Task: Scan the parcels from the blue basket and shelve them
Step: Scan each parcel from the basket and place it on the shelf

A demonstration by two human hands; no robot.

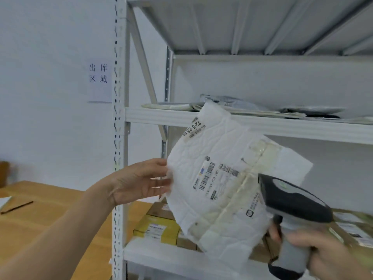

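Left hand: raised, pinches the left edge of a white poly mailer between thumb and fingers.
Right hand: low at the right, fingers wrapped round the grip of a barcode scanner; one finger lies at the front of the grip.
Parcel position: the white poly mailer hangs in the air between the two hands, tilted and crumpled, printed face toward the camera, clear of every shelf.
Markings: a shipping label with barcodes sits just right of the left hand; a sticker reading "72-5-251…" is near the top corner; yellowed tape strips cross the side nearer the right hand.
Scanner: dark head overlaps the mailer's right lower part; whether they touch, cannot tell.
Above the hands: grey metal shelf carrying flat bagged parcels.
Below the hands: lower shelf with a yellow box and brown cartons behind the mailer.
Left of the left hand: wooden counter with a dark pen; a paper wall sign higher up.
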